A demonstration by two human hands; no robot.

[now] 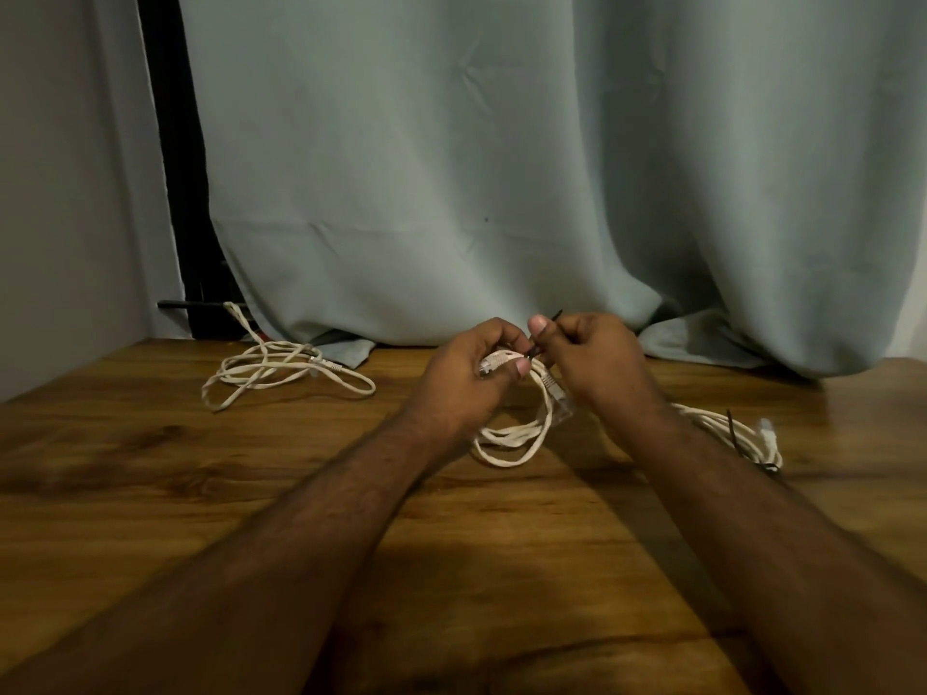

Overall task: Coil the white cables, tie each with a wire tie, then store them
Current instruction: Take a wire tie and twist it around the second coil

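Left hand [471, 366] grips the coiled white cable [511, 438] at mid-table, bunching the loops so they cannot spring apart. Right hand [587, 353] pinches a black wire tie [544, 333] at the bundle — apparently threading it. A tied coil [727, 428] lies near the right edge, a loose cable [281, 371] toward the far-left corner of the wooden table [150, 469].

On the table [150, 494], 1 loose cable [281, 368] lies far left near the curtain [501, 168] behind. At centre, both hands meet above the table, holding a coiled cable [521, 438] between them. A tied coil [727, 433] lies to the right, behind the right forearm.
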